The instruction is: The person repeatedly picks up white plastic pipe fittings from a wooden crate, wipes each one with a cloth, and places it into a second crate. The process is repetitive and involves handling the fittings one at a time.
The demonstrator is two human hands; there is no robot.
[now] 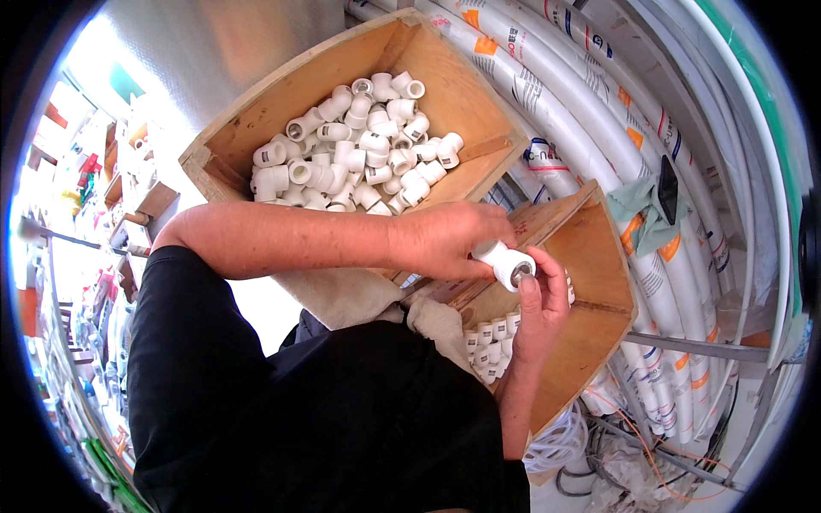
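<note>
Both of my hands hold one white plastic elbow pipe fitting [513, 266] with a metal insert in its open end. My left hand [449, 237] grips its far end from the left, palm down. On the right, the fingers and thumb of my right hand [542, 295] close round the end with the insert, the thumb at its opening. Above my left forearm a wooden box [474, 115] holds a loose heap of white elbow fittings [375, 141]. Beneath my hands a second wooden box [590, 256] contains white fittings [490, 349], set close together in rows.
Long white pipes [577, 122] in printed wrap lie along the right, with a green cloth [641, 211] and a dark flat object [668, 191] on them. A metal rail [699, 347] crosses at right. Coiled clear tubing [558, 442] lies below. Shelves of goods stand far left.
</note>
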